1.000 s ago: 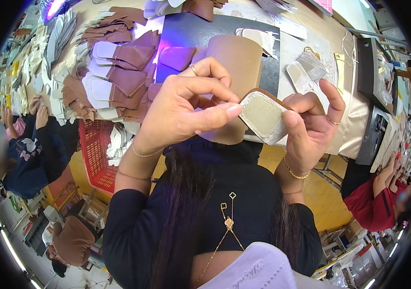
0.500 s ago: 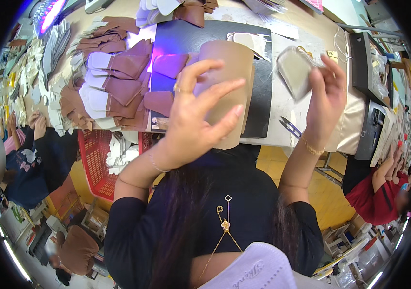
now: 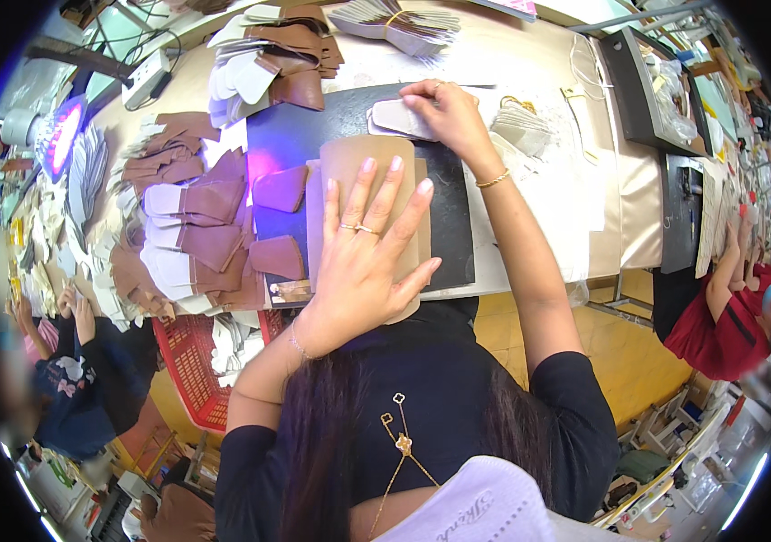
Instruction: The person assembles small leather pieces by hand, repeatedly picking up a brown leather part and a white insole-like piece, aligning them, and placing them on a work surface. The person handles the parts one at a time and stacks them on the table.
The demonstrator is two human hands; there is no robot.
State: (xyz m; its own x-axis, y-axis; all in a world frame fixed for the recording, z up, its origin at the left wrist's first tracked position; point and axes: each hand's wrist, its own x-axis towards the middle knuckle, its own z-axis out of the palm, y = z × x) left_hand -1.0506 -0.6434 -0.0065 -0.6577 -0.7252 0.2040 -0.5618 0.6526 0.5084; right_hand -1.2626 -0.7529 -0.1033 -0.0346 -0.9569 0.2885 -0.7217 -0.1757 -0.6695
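My left hand (image 3: 369, 237) lies flat with fingers spread on a tan sheet (image 3: 363, 149). That sheet rests on a dark cutting mat (image 3: 451, 181), and the edges of other tan layers show beside it. At the mat's far edge, my right hand (image 3: 451, 113) pinches the right end of a pale cut piece (image 3: 394, 117), which lies on a small stack. Two brown leather pieces, one farther (image 3: 280, 189) and one nearer (image 3: 277, 258), lie left of the tan sheet.
Brown and white pieces (image 3: 200, 201) lie in overlapping rows at left, with another pile (image 3: 268, 59) behind. A banded grey bundle (image 3: 394, 23) lies at the back; pale pieces (image 3: 521, 126) lie right of my hand. A red basket (image 3: 191, 370) stands below the table edge. Co-workers sit at both sides.
My right hand has moved left from beside the blurred pale piece to the small stack. My left hand, raised over the tan sheet before, has come down flat on it. The view has shifted.
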